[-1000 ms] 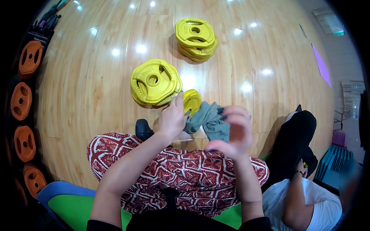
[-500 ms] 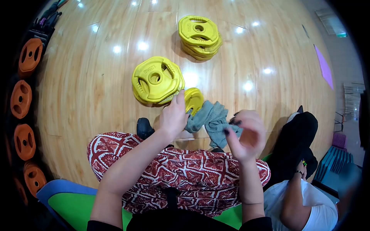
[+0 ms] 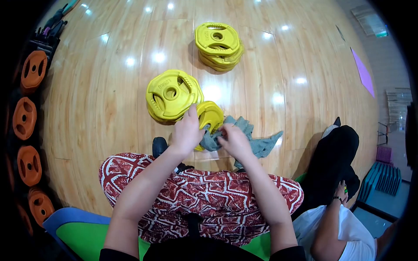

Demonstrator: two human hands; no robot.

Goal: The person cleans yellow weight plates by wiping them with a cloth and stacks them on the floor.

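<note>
Your left hand (image 3: pixel 186 130) is curled around the rim of a small yellow plate (image 3: pixel 210 116), holding it tilted on edge. Your right hand (image 3: pixel 233 138) is closed on a grey cloth (image 3: pixel 257 145), pressing it to the plate's lower face, just beside the left. Past the plate, touching it, lies a stack (image 3: pixel 172 95) of yellow plates on the floor (image 3: pixel 109 100); a second stack (image 3: pixel 218 45) lies farther off.
</note>
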